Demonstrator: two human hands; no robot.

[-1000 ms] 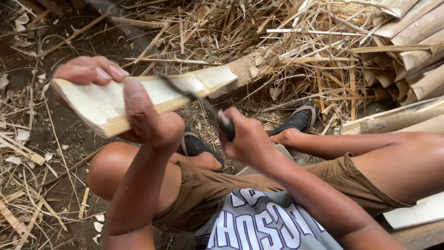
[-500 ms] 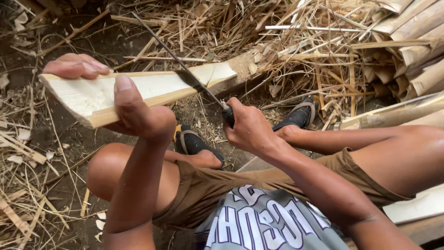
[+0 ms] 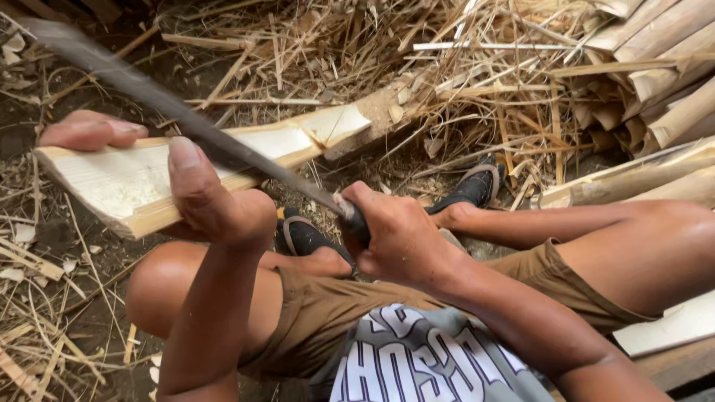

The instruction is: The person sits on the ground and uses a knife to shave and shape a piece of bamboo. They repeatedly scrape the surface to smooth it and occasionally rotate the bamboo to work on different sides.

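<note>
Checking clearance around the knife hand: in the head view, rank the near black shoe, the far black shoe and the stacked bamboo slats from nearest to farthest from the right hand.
From the right hand:
1. Near black shoe, just left.
2. Far black shoe, up right.
3. Stacked bamboo slats, top right corner.

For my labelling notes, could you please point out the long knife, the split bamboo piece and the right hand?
long knife [image 3: 223,145], head view, middle of the dark blade.
split bamboo piece [image 3: 119,186], head view, pale inner face.
right hand [image 3: 398,238], head view, back of the hand.
</note>
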